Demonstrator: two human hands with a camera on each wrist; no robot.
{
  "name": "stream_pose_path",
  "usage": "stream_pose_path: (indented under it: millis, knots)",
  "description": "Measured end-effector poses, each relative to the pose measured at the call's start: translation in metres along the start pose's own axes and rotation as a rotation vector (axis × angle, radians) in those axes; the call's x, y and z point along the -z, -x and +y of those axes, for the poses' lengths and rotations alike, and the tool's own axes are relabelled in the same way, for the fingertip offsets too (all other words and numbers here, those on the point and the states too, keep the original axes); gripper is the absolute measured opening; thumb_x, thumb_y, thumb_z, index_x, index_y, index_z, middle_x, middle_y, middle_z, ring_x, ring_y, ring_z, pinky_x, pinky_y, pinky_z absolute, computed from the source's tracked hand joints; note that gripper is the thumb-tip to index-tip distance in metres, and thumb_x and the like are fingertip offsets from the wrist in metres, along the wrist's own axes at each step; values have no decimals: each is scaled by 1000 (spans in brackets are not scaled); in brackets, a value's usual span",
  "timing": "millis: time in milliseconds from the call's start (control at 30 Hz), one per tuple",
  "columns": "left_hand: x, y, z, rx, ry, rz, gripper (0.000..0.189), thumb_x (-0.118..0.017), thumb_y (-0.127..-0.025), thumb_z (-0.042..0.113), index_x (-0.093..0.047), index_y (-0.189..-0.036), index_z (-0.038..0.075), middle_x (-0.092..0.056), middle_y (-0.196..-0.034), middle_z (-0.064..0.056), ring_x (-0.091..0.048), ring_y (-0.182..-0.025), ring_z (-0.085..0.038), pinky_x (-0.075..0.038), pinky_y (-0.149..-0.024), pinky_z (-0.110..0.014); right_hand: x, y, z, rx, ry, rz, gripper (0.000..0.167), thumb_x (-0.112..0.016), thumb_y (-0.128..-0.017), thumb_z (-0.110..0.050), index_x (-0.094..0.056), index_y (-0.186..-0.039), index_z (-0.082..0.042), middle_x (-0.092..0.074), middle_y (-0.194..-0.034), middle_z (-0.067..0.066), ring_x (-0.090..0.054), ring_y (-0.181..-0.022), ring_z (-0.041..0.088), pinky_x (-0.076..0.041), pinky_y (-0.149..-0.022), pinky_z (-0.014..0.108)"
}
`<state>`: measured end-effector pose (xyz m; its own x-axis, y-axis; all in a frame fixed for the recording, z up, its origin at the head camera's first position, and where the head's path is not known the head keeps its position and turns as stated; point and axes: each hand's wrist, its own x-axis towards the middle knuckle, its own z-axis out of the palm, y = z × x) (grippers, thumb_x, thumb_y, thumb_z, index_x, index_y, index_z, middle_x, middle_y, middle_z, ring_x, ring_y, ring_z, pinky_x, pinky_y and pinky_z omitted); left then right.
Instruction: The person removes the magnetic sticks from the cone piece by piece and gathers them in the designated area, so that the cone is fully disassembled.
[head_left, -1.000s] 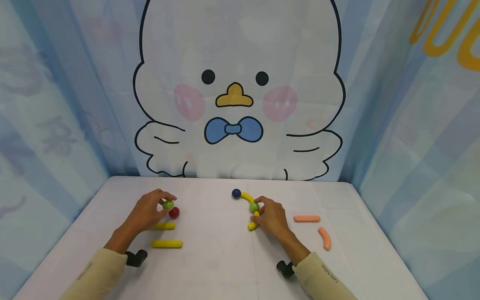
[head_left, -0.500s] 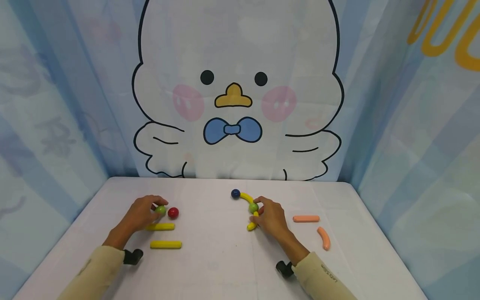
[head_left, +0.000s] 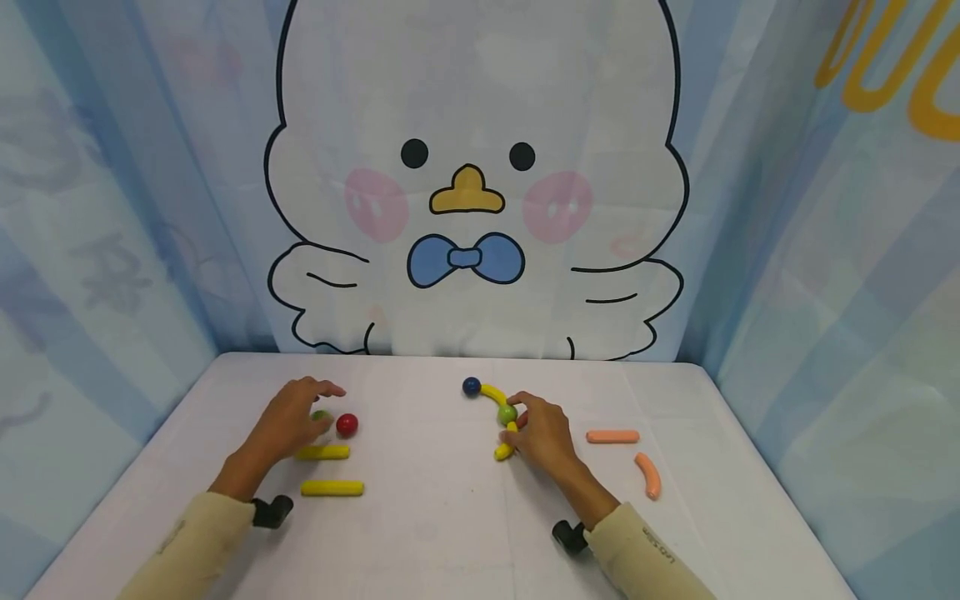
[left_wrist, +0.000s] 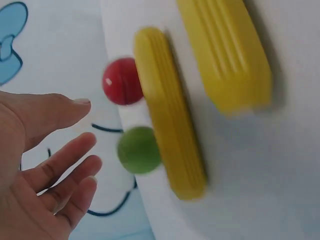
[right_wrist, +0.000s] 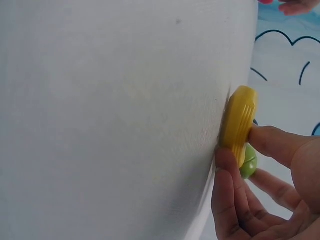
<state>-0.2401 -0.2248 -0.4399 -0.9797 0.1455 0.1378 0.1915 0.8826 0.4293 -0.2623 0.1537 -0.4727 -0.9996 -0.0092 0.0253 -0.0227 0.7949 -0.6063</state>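
Note:
My left hand point(head_left: 291, 421) hovers with fingers spread beside a green ball point(head_left: 320, 415) and a red ball point(head_left: 347, 426). In the left wrist view a gap shows between this hand point(left_wrist: 35, 200) and the green ball point(left_wrist: 139, 150). Two straight yellow sticks point(head_left: 332, 488) lie nearer the body. With thumb and fingers my right hand point(head_left: 546, 433) pinches a curved yellow stick point(right_wrist: 239, 120). Its index finger is at a second green ball point(head_left: 507, 414), which meets that stick. Beyond them, another curved yellow stick point(head_left: 492, 393) leads to a dark blue ball point(head_left: 471, 387).
Right of the right hand lie a straight orange stick point(head_left: 612, 437) and a curved orange stick point(head_left: 648, 477). The white table point(head_left: 435, 542) ends at a printed cartoon backdrop point(head_left: 480, 317), with patterned curtains at both sides.
The left hand carried the green ball leftward, away from the red ball, set it down and let it go; its fingers have since lifted and spread. My right hand stays put.

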Motion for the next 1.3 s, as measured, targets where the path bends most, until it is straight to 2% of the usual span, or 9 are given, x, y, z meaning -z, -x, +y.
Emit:
stream_pose_path:
  millis: [200,300,467,600,700,833,1000,1133,1300]
  knots:
    - [-7,-2,35,-106,-16,85,38,-82,-90,4,-74,-127,9,-69,-127,-19,-60,-115,-38,-57,-100,-56,2,1,-1,-8,11,-3,58,-92,-83,-17,-70,-136,-18,-72,-96,5,-62,-83,21,-55,-70,29]
    - [-14,-6,53,-152,-18,93,37,-83,-89,3,-76,-125,11,-71,-124,-15,-60,-115,-35,-57,-100,-54,4,3,-1,-9,14,2,59,-93,-83,-17,-69,-137,-18,-73,-96,4,-62,-84,21,-55,-71,30]
    - [-34,-14,83,-148,2,47,38,-85,-90,7,-76,-125,16,-71,-125,-11,-60,-121,-32,-54,-107,-52,7,8,0,-11,13,25,54,-92,-84,-20,-70,-133,-14,-73,-92,5,-62,-82,21,-54,-69,30]
    - [-51,-19,104,-150,26,9,38,-86,-90,10,-76,-125,19,-72,-122,-9,-59,-117,-27,-56,-105,-48,8,12,1,-38,24,15,45,-91,-85,-25,-72,-123,-9,-70,-87,4,-61,-77,20,-51,-65,29]
    - [-62,-22,118,-177,55,-16,37,-86,-90,10,-76,-125,18,-73,-119,-8,-60,-113,-25,-56,-104,-46,8,14,0,-58,28,-5,37,-91,-86,-26,-73,-112,-7,-69,-86,4,-61,-76,19,-50,-63,28]
    - [-78,-27,132,-229,101,-54,36,-84,-92,9,-75,-126,15,-74,-115,-8,-62,-110,-25,-56,-102,-46,8,15,0,-69,20,-26,30,-90,-87,-25,-73,-104,-7,-67,-86,4,-60,-77,18,-51,-63,27]
    - [-98,-34,147,-265,106,-94,40,-83,-93,13,-73,-131,14,-75,-112,-6,-63,-107,-23,-57,-98,-45,8,15,0,-72,7,-52,29,-90,-86,-22,-75,-105,-6,-68,-84,4,-61,-71,18,-52,-60,26]
    - [-110,-40,156,-302,82,-77,40,-84,-93,15,-72,-131,14,-75,-110,-6,-66,-105,-24,-58,-96,-45,8,15,1,-55,4,-62,29,-91,-84,-21,-77,-104,-6,-68,-82,4,-62,-71,17,-51,-59,26]
    - [-118,-46,162,-331,28,-50,38,-85,-91,14,-74,-128,12,-75,-108,-7,-68,-100,-23,-59,-90,-44,6,18,0,-20,-7,-63,27,-92,-81,-20,-78,-100,-7,-68,-79,2,-61,-73,18,-50,-60,27]
